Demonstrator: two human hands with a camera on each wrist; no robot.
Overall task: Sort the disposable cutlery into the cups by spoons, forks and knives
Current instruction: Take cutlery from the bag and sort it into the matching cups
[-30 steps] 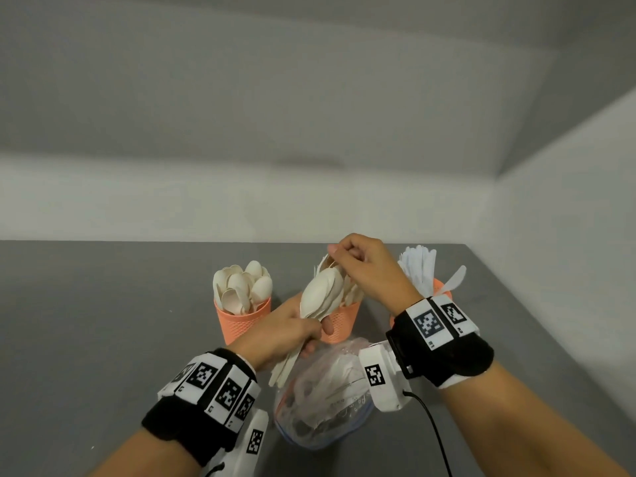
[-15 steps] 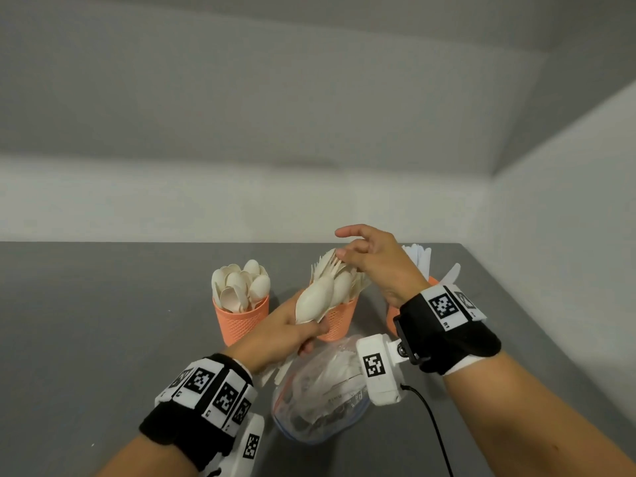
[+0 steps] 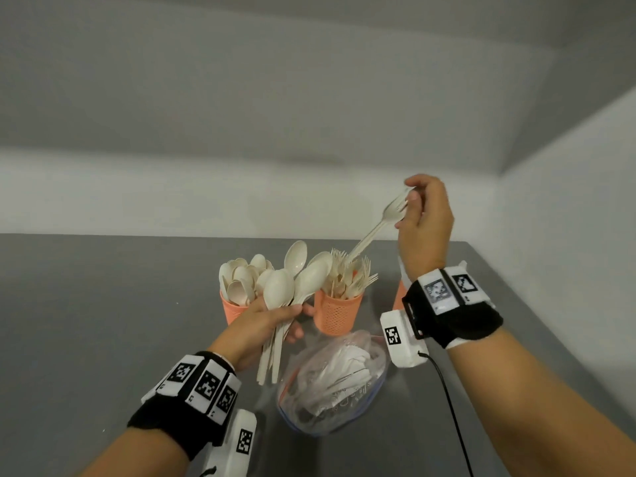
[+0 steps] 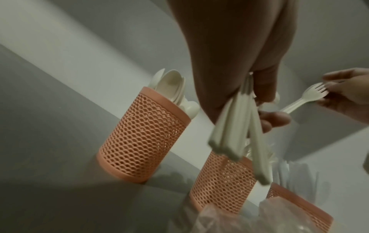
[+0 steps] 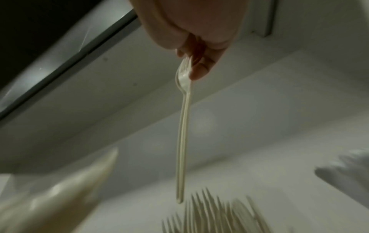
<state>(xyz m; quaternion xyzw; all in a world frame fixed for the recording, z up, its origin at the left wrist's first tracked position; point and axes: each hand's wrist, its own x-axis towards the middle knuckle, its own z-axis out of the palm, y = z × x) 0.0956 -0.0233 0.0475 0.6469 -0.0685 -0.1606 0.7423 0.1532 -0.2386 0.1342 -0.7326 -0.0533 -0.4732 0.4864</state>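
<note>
My left hand [image 3: 266, 321] grips a bundle of cream spoons [image 3: 292, 287] by the handles, bowls up, between two orange mesh cups; their handles [image 4: 235, 134] hang below the fist. The left cup [image 3: 231, 310] [image 4: 143, 138] holds spoons. The middle cup [image 3: 339, 315] [image 4: 221, 184] holds forks. My right hand [image 3: 425, 218] is raised above the middle cup and pinches one cream fork [image 3: 378, 225] [image 5: 182, 126] [image 4: 303, 100] by its tines, handle pointing down toward the forks [image 5: 215, 211] in that cup. A third orange cup [image 3: 400, 294] at the right is mostly hidden behind my right wrist.
A clear plastic bag [image 3: 335, 380] with white items inside lies on the grey table [image 3: 103, 321] in front of the cups. The table's right edge meets a pale wall [image 3: 568, 253]. A black cable [image 3: 451, 407] trails from my right wrist.
My right hand has risen from the bundle in my left hand, lifting one fork out and up above the middle cup. My left hand stays with the spoons.
</note>
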